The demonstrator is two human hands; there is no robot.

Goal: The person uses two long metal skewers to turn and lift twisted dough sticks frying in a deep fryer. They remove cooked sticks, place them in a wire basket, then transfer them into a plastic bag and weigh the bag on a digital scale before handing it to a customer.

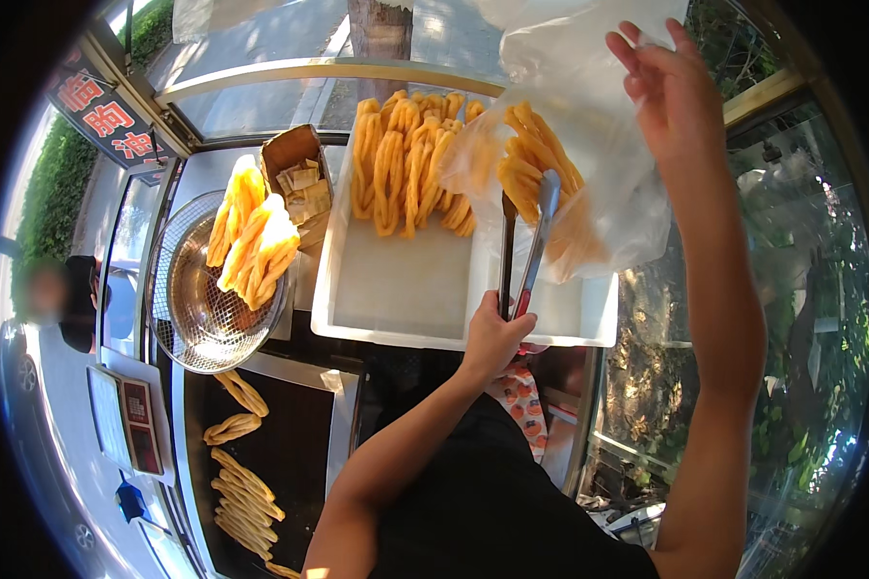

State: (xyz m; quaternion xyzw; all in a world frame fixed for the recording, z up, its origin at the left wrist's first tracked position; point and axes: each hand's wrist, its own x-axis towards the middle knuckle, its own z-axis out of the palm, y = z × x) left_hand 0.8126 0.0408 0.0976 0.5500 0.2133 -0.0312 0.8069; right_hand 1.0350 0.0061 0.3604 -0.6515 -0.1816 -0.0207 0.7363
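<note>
My left hand (494,336) grips a pair of metal tongs (532,253) by the handles, over the front of a white plastic tray. The tongs' tips meet a bunch of golden fried dough sticks (532,155). A clear plastic bag (623,210) surrounds part of this bunch, and its thin film blurs the lower ends. My right hand (670,94) is raised at the upper right beside the bag film, fingers apart, with nothing plainly held. Left of the bag, more fried dough sticks (405,159) lie in rows in the white tray (398,329).
A wire strainer basket (181,318) holds fried dough (253,239). Beside it stands a cardboard box (290,148) with banknotes. Dough sticks (246,499) lie in a dark fryer (290,441). A scale (127,420) sits at left; a person (80,304) stands outside the window.
</note>
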